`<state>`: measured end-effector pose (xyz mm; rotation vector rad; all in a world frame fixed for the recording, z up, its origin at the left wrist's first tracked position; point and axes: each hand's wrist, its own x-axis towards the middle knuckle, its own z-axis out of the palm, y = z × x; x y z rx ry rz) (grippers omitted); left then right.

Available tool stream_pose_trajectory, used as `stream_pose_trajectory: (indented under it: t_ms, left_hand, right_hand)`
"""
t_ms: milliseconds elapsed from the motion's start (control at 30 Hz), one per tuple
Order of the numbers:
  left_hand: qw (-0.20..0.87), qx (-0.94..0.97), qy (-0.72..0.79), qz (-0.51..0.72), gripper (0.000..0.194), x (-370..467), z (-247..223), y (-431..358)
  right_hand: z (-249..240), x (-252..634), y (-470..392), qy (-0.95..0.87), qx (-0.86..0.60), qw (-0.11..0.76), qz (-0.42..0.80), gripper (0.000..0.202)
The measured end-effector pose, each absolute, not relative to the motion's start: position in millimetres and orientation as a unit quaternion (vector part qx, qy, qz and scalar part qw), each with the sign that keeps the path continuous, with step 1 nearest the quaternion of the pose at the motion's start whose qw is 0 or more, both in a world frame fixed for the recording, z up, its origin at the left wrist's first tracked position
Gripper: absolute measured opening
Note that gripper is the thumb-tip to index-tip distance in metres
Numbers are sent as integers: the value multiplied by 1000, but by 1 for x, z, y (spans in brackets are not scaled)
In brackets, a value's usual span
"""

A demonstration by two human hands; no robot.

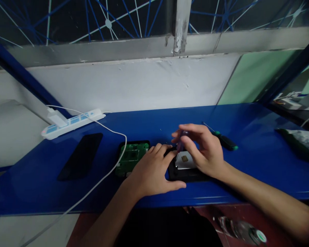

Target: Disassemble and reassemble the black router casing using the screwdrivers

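Note:
My right hand (208,151) pinches a small screwdriver with a purple translucent handle (180,144), its shaft pointing down at a black device housing (173,173). A silver metal plate (186,164) with a small tan square lies in that housing. My left hand (154,171) lies across the housing's left side, fingers spread, index fingertip near the screwdriver's tip and thumb along the front edge. Left of it, partly covered by this hand, sits a black case half with a green circuit board (130,157). The screwdriver's exact contact point is too small to tell.
A green-and-black screwdriver (226,141) lies beyond my right hand. To the left are a dark flat phone-like slab (81,156) and a white power strip (74,122). A white cable (105,176) crosses the blue table. A silver-green packet (301,142) lies far right.

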<state>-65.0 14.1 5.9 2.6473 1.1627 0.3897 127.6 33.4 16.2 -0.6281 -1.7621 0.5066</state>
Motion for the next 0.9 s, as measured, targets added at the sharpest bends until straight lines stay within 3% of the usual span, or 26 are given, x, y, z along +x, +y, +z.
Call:
stream_pose_trajectory:
  t_ms: [167, 300, 400, 533, 733, 900]
  left_hand:
    - [115, 901, 396, 135, 76, -64, 6, 14]
    - [113, 901, 397, 133, 79, -65, 5, 15]
    - [109, 903, 393, 132, 81, -65, 5, 15]
    - [108, 902, 395, 135, 81, -64, 6, 15]
    - [102, 901, 397, 145, 80, -65, 4, 15]
    - [94, 905, 394, 134, 81, -65, 4, 16]
  right_hand:
    - [19, 129, 37, -772, -227, 560, 197, 20]
    - [18, 130, 41, -778, -226, 567, 148, 27]
    - [16, 129, 36, -761, -256, 562, 197, 37]
    - [18, 130, 31, -764, -249, 540, 252, 29]
    - [20, 131, 36, -769, -224, 571, 180, 17]
    - [20, 129, 31, -717, -261, 568, 310, 26]
